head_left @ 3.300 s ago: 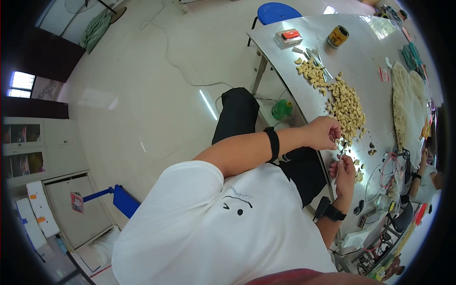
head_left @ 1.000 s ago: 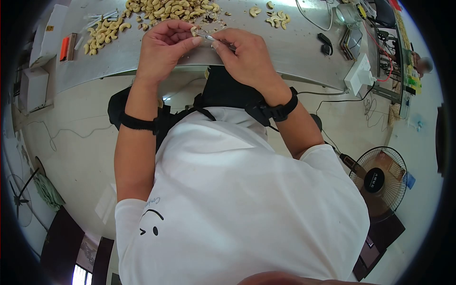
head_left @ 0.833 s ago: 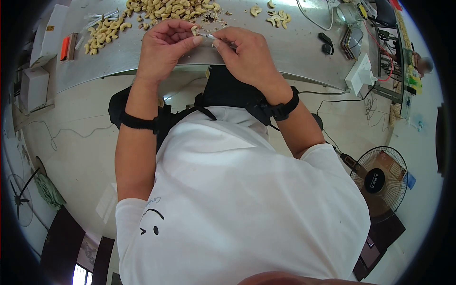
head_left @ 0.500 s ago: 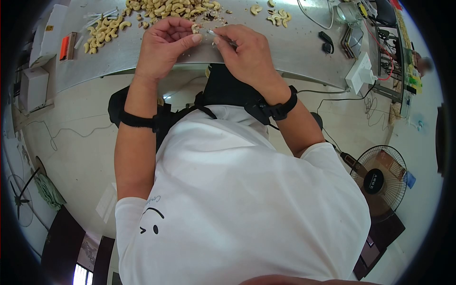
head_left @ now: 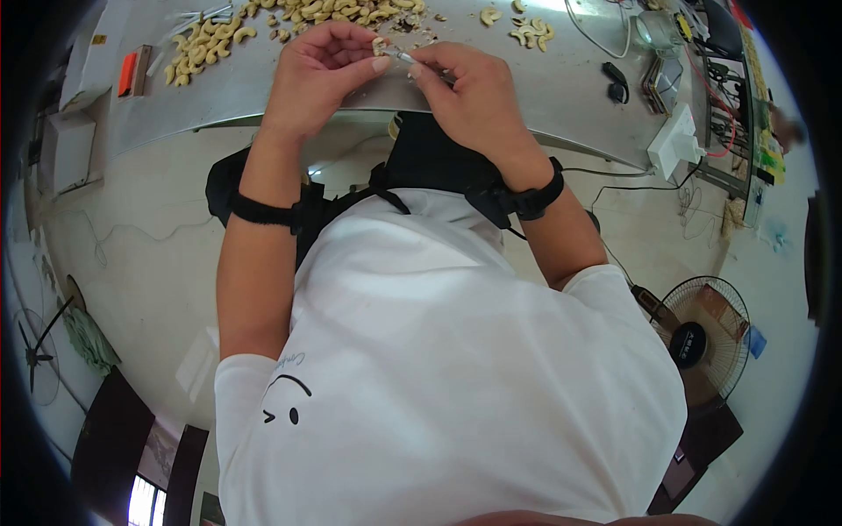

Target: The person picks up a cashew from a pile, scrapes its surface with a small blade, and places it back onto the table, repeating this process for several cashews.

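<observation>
My left hand [head_left: 317, 74] is closed, pinching a cashew nut [head_left: 379, 46] between thumb and fingertips. In my right hand [head_left: 474, 92], thumb and forefinger grip a small slim tool with a metal blade [head_left: 403, 56], like a little peeling knife. Its tip points left and appears to touch the nut; most of the handle is hidden by my fingers. Just beyond the hands, a pile of cashews [head_left: 338, 10] lies with brown skin scraps [head_left: 409, 24] around it. A second heap of cashews [head_left: 203, 51] is on the left, and several more cashews [head_left: 532, 34] lie to the right.
The metal table [head_left: 219, 96] has its front edge just under my wrists. On the left sit an orange-and-brown block [head_left: 133, 72] and thin clear sticks [head_left: 206, 16]. To the right are a black earpiece-like object [head_left: 616, 82], a glass jar [head_left: 656, 30] and a white power strip [head_left: 674, 140].
The blade has come up against the cashew, where a small gap showed before. The whole view has shifted slightly. Both hands keep their grips.
</observation>
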Motion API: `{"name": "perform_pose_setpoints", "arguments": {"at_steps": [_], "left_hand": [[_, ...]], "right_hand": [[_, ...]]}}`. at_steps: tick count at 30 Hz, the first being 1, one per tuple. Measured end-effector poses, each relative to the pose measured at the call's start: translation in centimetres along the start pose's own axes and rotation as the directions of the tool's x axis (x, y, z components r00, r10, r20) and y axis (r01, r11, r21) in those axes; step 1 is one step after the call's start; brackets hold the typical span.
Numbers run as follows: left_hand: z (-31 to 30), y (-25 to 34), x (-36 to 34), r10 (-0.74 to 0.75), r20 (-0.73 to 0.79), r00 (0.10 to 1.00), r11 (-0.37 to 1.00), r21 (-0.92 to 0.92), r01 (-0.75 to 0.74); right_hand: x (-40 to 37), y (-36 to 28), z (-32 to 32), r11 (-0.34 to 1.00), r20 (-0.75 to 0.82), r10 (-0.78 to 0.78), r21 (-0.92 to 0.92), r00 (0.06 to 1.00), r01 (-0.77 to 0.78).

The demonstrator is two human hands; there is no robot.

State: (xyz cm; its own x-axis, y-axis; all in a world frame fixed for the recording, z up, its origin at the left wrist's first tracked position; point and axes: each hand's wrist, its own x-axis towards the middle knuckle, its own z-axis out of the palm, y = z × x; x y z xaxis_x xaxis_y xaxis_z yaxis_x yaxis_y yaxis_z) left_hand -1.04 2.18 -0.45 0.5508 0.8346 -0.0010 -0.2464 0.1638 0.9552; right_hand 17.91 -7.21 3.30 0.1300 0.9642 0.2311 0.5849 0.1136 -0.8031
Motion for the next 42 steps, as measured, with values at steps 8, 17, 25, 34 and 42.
{"name": "perform_pose_setpoints", "arguments": {"at_steps": [8,17,25,34,42], "left_hand": [[-0.8,0.0,-0.1,-0.062,0.057,0.996,0.998,0.025,0.061],[-1.0,-0.2,0.1,-0.03,0.074,0.997,0.992,-0.116,0.039],[-0.6,0.3,0.1,-0.071,0.07,0.995,0.995,-0.067,0.076],[-0.9,0.3,0.0,-0.123,0.054,0.991,0.99,-0.055,0.126],[-0.7,0.4,0.1,-0.126,0.057,0.99,0.982,-0.136,0.133]], "right_hand": [[-0.1,0.2,0.2,0.998,-0.062,-0.039,-0.052,0.997,0.036],[-0.3,0.5,0.4,0.996,0.022,0.065,0.064,0.998,-0.066],[-0.2,0.0,0.3,0.991,0.018,0.116,0.07,0.993,-0.117],[-0.1,-0.2,0.2,0.997,-0.075,-0.044,-0.07,0.996,0.038],[0.1,0.4,0.0,0.998,-0.01,0.004,0.067,1.0,-0.003]]}}
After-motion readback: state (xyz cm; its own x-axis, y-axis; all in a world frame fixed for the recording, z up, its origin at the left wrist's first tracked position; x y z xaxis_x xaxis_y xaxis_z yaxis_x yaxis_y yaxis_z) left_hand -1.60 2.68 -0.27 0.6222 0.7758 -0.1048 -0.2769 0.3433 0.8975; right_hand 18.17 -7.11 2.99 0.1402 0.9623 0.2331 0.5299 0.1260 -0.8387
